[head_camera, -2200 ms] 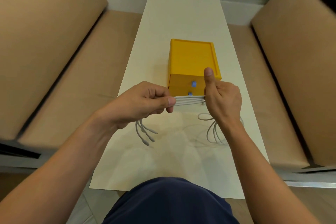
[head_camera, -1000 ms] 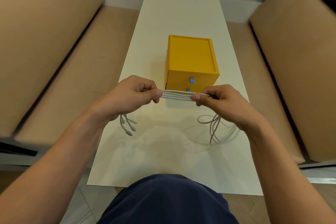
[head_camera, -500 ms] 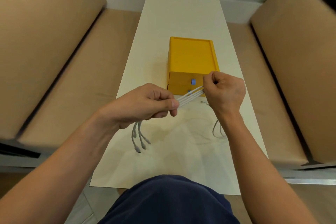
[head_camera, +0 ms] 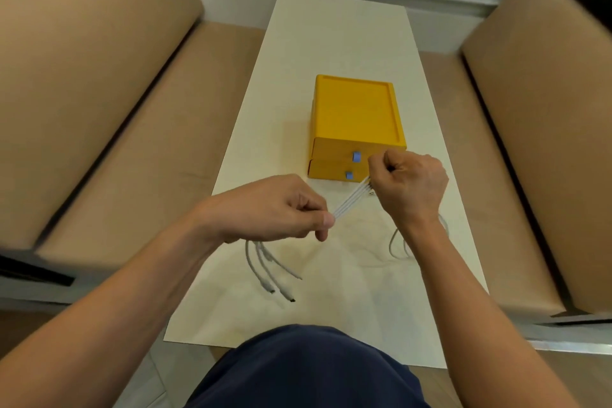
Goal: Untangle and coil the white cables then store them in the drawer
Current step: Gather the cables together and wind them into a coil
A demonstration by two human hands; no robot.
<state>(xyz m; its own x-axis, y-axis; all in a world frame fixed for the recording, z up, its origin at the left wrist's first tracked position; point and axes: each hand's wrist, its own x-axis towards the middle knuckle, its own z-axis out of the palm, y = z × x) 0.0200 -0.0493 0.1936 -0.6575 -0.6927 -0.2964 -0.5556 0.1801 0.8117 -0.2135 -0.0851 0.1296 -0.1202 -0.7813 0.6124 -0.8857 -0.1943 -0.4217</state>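
Several white cables [head_camera: 351, 200] run side by side, pulled taut between my two hands above the white table [head_camera: 331, 43]. My left hand [head_camera: 275, 209] pinches them near their plug ends, which dangle below it and rest on the table. My right hand [head_camera: 409, 184] is fisted around the bundle, just in front of the yellow drawer box [head_camera: 356, 113]. The cables' remaining loops lie on the table under my right wrist, partly hidden. The box has two drawers with blue knobs, both shut.
Tan sofa cushions flank the narrow table on the left [head_camera: 82, 93] and right [head_camera: 546, 109]. A white wall panel stands beyond the table's far end. My dark blue lap [head_camera: 308, 371] fills the near edge.
My right hand has turned from a level pinch to a raised fist near the box, tilting the taut cables upward to the right. The plug ends hang lower under my left hand.
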